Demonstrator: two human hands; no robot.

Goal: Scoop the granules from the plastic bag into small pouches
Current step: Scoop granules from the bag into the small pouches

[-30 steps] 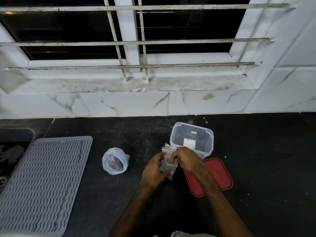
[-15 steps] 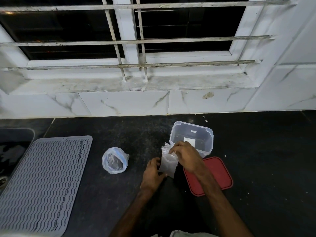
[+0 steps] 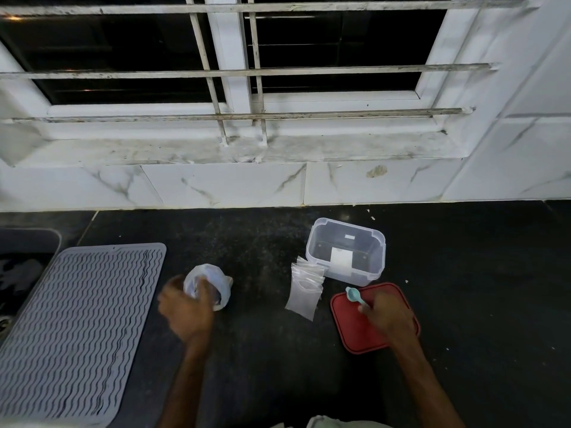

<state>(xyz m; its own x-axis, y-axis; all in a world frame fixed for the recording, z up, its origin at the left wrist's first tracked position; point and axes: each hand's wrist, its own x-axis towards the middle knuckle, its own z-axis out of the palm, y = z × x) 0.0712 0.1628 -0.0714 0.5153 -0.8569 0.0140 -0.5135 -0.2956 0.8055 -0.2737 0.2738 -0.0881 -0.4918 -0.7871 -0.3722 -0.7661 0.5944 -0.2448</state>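
Observation:
A small clear plastic bag (image 3: 216, 281) with dark granules stands on the black counter, left of centre. My left hand (image 3: 187, 307) is blurred and reaches onto its near side, fingers against the bag. A stack of small clear pouches (image 3: 304, 291) leans against the clear plastic box (image 3: 346, 251). My right hand (image 3: 387, 316) hovers over the red lid (image 3: 349, 329) and grips the handle of a small teal spoon (image 3: 353, 294), bowl pointing up-left.
A grey ribbed drying mat (image 3: 77, 329) covers the left counter, with a sink edge (image 3: 27, 242) beyond it. White marble tiles and a barred window rise behind. Small white crumbs dot the black counter (image 3: 479, 288) at right.
Both hands have let go of the pouches, which now lean alone on the box. The left hand moved left to the bag. The right hand moved over the red lid and holds a spoon.

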